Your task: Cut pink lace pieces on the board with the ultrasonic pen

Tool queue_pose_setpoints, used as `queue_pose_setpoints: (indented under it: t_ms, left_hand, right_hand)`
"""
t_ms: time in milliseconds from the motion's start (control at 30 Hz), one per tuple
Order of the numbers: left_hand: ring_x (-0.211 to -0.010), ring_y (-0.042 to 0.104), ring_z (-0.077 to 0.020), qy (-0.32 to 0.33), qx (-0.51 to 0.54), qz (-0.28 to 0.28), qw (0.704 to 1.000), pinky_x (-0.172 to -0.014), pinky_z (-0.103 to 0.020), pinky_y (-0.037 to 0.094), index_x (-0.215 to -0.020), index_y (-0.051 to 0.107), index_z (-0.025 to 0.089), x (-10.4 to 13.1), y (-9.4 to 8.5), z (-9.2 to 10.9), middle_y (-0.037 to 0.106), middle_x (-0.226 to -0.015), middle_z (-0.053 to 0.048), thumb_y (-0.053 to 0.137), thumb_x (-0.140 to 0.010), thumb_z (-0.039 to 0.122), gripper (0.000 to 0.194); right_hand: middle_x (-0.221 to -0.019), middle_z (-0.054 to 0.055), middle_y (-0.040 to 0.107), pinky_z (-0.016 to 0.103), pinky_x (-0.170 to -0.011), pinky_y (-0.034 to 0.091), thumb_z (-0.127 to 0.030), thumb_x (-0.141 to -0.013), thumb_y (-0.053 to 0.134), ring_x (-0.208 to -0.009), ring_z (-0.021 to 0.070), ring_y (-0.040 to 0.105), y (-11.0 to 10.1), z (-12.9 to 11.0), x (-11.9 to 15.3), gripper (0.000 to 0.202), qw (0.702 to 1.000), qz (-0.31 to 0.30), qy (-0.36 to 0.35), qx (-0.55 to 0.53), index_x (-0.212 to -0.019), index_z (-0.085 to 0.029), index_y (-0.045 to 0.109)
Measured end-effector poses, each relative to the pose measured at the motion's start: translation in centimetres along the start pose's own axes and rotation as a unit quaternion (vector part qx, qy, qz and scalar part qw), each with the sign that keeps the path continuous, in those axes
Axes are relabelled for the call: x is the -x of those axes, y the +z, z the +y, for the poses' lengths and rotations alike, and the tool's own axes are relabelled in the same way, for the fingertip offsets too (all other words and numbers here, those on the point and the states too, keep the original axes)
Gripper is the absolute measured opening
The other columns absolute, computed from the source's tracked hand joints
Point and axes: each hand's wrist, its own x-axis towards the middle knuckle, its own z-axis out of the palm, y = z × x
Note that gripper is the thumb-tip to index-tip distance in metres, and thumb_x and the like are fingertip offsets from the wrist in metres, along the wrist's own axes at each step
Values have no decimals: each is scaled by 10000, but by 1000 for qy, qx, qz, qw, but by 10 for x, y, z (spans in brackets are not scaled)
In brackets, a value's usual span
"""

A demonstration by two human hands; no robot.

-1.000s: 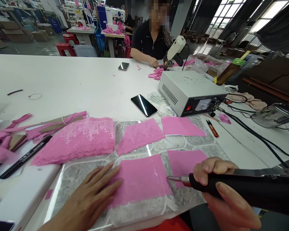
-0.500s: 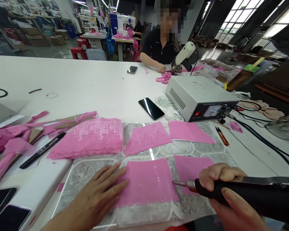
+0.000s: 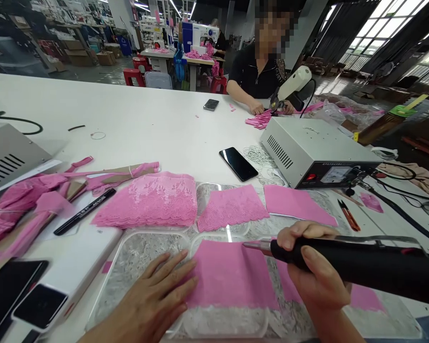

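A flat pink fabric piece (image 3: pixel 229 281) lies on a clear, grey-patterned mat (image 3: pixel 136 252). My left hand (image 3: pixel 164 290) rests beside it, fingers stretched out and the fingertips on its left edge. In my right hand (image 3: pixel 314 267) is a black hand tool (image 3: pixel 364 267) with a pointed metal tip, held level. The tip is at the top edge of the pink piece; whether it touches I cannot tell. Another pink piece (image 3: pixel 288 281) lies partly hidden under my right hand. Behind are a stack of pink lace pieces (image 3: pixel 153 202), a single lace piece (image 3: pixel 234 207) and a plain pink piece (image 3: pixel 296 205).
A grey control box (image 3: pixel 321 147) with a meter stands at the back right, a black cable running from it. Orange snips (image 3: pixel 349 215) lie nearby, and a phone (image 3: pixel 238 164) sits behind the lace. Pink straps and a black marker (image 3: pixel 85 212) lie left. A co-worker (image 3: pixel 253 76) sits across the table.
The tool tip has moved from the right edge of the pink piece up and left to its top edge. My left hand stays on the left edge. The view has shifted left.
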Motion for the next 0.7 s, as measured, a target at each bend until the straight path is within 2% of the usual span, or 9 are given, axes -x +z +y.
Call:
queue_pose_setpoints:
  t_ms: [100, 267, 467, 600, 700]
  left_hand:
    - [-1429, 343, -200, -4, 4, -1, 1000, -1182, -397, 311, -1326, 577, 220, 1, -1, 0, 528, -1437, -32, 430, -991, 160, 371]
    - [-1444, 312, -196, -5, 4, 7, 1000, -1208, -377, 251, -1312, 589, 202, 2, -1, 0, 526, -1440, -31, 446, -988, 162, 356]
    - [-1427, 349, -211, -14, -6, -10, 1000, -1194, -403, 281, -1332, 570, 220, 6, 1, 3, 511, -1453, -19, 472, -984, 182, 363]
    - [-1401, 396, -216, -13, 6, -19, 1000, -1179, -410, 311, -1308, 583, 217, 7, -3, 6, 530, -1435, -33, 493, -972, 177, 351]
    - [-1390, 414, -210, -15, 15, -23, 999, -1162, -406, 346, -1277, 598, 220, 7, -7, 9, 552, -1413, -43, 493, -957, 152, 344]
  right_hand:
    - [-817, 4, 542, 317, -563, 511, -171, -778, 613, -606, 125, 552, 3, 2, -1, 104, 1000, -1, 8, 5, -877, -204, 609]
    - [-805, 0, 530, 320, -565, 514, -178, -783, 618, -608, 127, 546, 4, 3, -1, 79, 1000, -10, 11, 17, -851, -211, 594]
    - [-795, 3, 533, 316, -557, 514, -174, -765, 622, -610, 133, 551, 5, 2, -1, 85, 999, -7, 13, 31, -835, -213, 593]
    - [-796, 7, 537, 310, -531, 513, -158, -753, 614, -592, 130, 552, 13, 2, -1, 110, 1000, -7, 15, 7, -851, -207, 608]
    - [-814, 11, 537, 317, -534, 519, -175, -787, 614, -605, 136, 563, 22, 5, -1, 94, 999, -31, 22, 4, -872, -215, 614]
